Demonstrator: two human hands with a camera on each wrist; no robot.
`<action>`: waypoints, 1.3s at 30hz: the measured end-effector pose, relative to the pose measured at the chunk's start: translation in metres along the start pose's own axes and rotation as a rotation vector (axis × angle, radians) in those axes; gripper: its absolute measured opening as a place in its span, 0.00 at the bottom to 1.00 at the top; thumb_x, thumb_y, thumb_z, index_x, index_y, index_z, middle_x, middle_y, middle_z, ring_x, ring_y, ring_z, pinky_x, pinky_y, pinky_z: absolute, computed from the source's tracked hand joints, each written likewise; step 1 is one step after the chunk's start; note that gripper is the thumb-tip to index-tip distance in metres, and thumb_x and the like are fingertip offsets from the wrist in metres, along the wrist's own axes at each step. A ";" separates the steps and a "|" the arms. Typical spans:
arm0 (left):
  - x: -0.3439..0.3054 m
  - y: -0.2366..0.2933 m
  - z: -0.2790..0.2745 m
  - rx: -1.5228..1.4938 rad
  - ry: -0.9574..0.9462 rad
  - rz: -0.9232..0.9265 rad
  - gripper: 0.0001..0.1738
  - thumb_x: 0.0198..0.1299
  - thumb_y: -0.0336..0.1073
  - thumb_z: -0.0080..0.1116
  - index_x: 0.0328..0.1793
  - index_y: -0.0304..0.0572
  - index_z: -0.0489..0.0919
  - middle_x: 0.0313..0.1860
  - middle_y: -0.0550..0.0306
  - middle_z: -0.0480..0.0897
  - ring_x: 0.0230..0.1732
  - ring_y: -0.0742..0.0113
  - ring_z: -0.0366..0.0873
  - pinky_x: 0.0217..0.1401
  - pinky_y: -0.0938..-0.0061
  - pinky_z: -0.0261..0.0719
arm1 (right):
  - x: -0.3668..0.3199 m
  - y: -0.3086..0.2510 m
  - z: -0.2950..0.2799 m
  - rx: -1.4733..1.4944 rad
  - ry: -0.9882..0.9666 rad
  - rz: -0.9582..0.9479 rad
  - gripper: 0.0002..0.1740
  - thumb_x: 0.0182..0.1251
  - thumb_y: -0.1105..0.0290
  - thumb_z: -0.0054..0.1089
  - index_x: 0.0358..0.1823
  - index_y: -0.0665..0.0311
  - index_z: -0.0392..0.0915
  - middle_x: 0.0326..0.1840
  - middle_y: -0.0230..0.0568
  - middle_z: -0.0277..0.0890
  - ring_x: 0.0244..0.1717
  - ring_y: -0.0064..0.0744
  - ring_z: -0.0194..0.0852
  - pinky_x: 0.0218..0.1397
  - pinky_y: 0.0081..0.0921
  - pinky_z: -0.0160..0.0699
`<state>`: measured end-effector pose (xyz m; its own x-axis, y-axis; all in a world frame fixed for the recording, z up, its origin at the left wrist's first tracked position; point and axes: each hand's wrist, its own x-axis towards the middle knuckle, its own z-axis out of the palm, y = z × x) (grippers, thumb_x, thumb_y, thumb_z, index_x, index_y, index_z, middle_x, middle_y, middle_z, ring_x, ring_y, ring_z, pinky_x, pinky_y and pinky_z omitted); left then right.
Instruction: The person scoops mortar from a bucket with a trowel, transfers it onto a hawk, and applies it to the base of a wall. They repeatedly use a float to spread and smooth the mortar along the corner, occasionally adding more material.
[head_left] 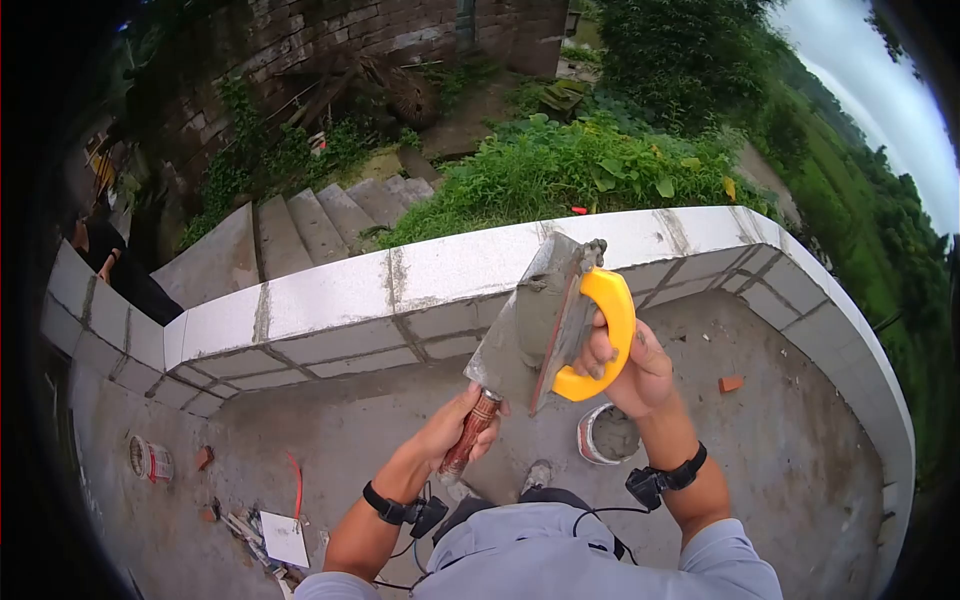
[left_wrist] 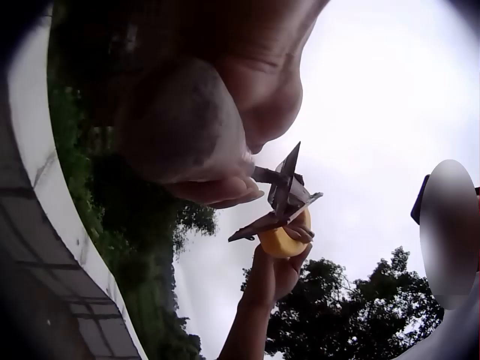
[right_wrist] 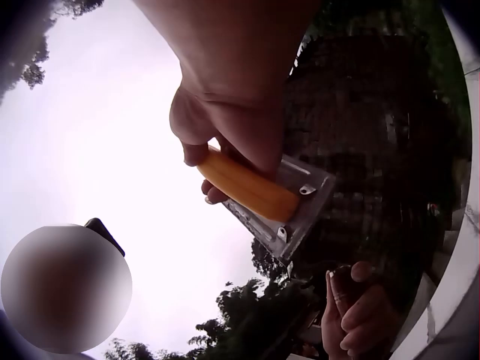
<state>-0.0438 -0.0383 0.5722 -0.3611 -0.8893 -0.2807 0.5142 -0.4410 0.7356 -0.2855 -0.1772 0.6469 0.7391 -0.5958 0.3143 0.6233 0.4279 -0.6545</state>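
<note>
My left hand [head_left: 455,425] grips the brown wooden handle [head_left: 470,435] of a pointed trowel [head_left: 505,345], its blade smeared with grey mortar. In my right hand [head_left: 635,365] is the yellow handle [head_left: 620,310] of a plastering float [head_left: 565,335], fingers curled through the grip. The float is tilted on edge, its flat plate facing the trowel blade, and a lump of mortar [head_left: 594,252] clings to its upper end. Blade and plate overlap in the head view, in front of the wall. From below, the right wrist view shows the float's plate [right_wrist: 311,176] and its yellow grip.
A low curved white block wall [head_left: 450,270] runs ahead and round to the right. On the floor stand a bucket of mortar [head_left: 608,435] and another bucket [head_left: 151,458]. A brick piece [head_left: 731,383] lies at right, a white board [head_left: 285,538] at left. Another person [head_left: 110,260] is beyond the wall.
</note>
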 end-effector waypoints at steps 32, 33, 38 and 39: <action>0.058 -0.284 -0.365 -0.446 0.337 -0.370 0.12 0.57 0.25 0.70 0.40 0.40 0.75 0.21 0.65 0.73 0.15 0.76 0.69 0.15 0.79 0.64 | 0.008 0.315 -0.429 -1.448 0.104 0.996 0.22 0.72 0.59 0.57 0.59 0.63 0.66 0.37 0.49 0.79 0.38 0.43 0.79 0.47 0.38 0.74; 0.075 -0.306 -0.398 -0.449 0.332 -0.388 0.12 0.57 0.25 0.70 0.40 0.40 0.75 0.21 0.65 0.73 0.15 0.76 0.69 0.15 0.79 0.64 | 0.005 0.355 -0.480 -1.622 -0.072 0.957 0.21 0.72 0.60 0.57 0.58 0.64 0.66 0.36 0.51 0.79 0.39 0.50 0.79 0.47 0.42 0.72; 0.150 -0.399 -0.559 -0.426 0.360 -0.438 0.11 0.57 0.25 0.69 0.40 0.41 0.76 0.20 0.63 0.74 0.14 0.75 0.69 0.15 0.78 0.64 | -0.001 0.510 -0.652 -1.910 -0.415 0.831 0.20 0.70 0.60 0.57 0.54 0.65 0.67 0.35 0.52 0.80 0.42 0.58 0.78 0.48 0.47 0.70; 0.160 -0.416 -0.583 -0.404 0.364 -0.416 0.10 0.58 0.26 0.68 0.40 0.41 0.76 0.19 0.62 0.74 0.13 0.75 0.69 0.15 0.78 0.64 | -0.003 0.533 -0.678 -1.983 -0.482 0.697 0.19 0.69 0.62 0.58 0.55 0.65 0.68 0.35 0.50 0.80 0.43 0.55 0.79 0.49 0.46 0.71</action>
<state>0.1384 -0.0676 -0.1381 -0.3436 -0.5887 -0.7317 0.6647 -0.7028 0.2532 -0.1285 -0.4084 -0.1696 0.8583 -0.3882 -0.3356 -0.4839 -0.8299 -0.2776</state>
